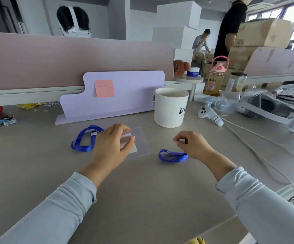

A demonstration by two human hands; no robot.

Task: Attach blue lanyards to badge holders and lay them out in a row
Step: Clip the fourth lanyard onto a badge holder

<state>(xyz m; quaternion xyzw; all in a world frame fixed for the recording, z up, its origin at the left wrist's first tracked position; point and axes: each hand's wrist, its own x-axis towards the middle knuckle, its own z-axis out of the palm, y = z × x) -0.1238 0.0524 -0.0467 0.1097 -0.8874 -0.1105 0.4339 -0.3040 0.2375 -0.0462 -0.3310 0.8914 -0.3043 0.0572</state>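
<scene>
A clear badge holder (140, 138) with a white card inside lies on the grey desk (142, 191). My left hand (110, 145) rests over its left part, fingers curled round the card's edge. One blue lanyard (83, 138) lies looped just left of that hand, its small clip near my fingers. My right hand (192, 144) pinches the clip end of a second blue lanyard (172, 155), whose loop lies on the desk below the hand. Whether either lanyard is fastened to the holder is hidden.
A white cylindrical tub (170, 107) stands behind the holder. A lilac stand (118, 95) with a pink sticky note leans at the back. To the right lie a white controller (210, 116), a headset (269, 108), cables and bottles. A person in black stands at the far right.
</scene>
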